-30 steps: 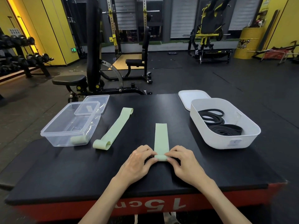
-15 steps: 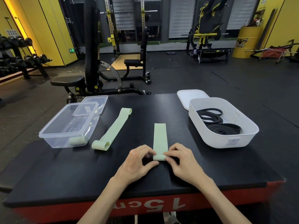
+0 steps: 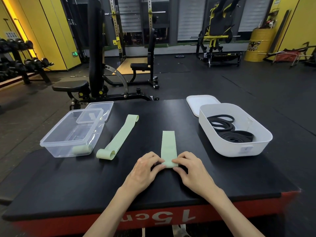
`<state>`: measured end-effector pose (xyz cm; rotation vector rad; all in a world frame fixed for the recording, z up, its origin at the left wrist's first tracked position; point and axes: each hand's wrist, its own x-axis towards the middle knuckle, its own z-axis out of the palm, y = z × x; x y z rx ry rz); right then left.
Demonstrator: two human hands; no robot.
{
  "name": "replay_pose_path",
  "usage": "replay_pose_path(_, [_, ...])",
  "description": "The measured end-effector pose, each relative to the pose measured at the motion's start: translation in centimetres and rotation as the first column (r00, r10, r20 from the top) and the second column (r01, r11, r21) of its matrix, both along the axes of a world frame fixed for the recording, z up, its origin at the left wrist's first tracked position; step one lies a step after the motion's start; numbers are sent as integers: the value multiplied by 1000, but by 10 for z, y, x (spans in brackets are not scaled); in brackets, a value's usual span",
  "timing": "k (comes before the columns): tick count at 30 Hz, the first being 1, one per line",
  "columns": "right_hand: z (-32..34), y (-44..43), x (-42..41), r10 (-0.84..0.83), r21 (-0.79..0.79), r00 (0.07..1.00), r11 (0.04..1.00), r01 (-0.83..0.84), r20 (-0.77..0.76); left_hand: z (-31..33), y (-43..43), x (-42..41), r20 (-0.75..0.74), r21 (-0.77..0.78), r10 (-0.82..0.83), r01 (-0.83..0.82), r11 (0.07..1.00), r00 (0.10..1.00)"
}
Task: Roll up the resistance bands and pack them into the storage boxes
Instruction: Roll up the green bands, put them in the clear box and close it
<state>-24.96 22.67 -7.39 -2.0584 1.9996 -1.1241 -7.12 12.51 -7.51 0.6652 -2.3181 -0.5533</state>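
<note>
A pale green resistance band (image 3: 168, 145) lies flat on the black platform (image 3: 68, 182), its near end curled into a small roll. My left hand (image 3: 145, 170) pinches the roll's left side and my right hand (image 3: 191, 170) pinches its right side. A second green band (image 3: 119, 137) lies stretched out to the left, its near end folded over. A rolled green band (image 3: 80, 149) sits in the near corner of the clear plastic box (image 3: 56, 134). Black bands (image 3: 229, 130) lie coiled in the white box (image 3: 239, 147).
A clear lid (image 3: 100, 108) rests behind the clear box and a white lid (image 3: 201, 101) behind the white box. The platform's red front edge (image 3: 222, 212) is close to me. Weight benches, racks and a yellow drum stand on the gym floor beyond.
The roll at the near end of the band has grown a little and the flat part has shortened. Both hands keep their hold on the roll.
</note>
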Motion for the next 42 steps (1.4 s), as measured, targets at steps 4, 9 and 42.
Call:
replay_pose_path(4, [0, 0, 1, -9, -7, 1000, 1000, 9, -9, 0, 2, 1, 44, -20, 1, 0, 1000, 999])
replay_pose_path(9, [1, 0, 1, -4, -11, 1000, 1000, 4, -19, 1, 2, 0, 45, -19, 1, 0, 1000, 999])
replay_pose_path(42, [7, 7, 0, 77, 26, 996, 997, -79, 52, 4, 3, 8, -51, 64, -72, 76, 995, 996])
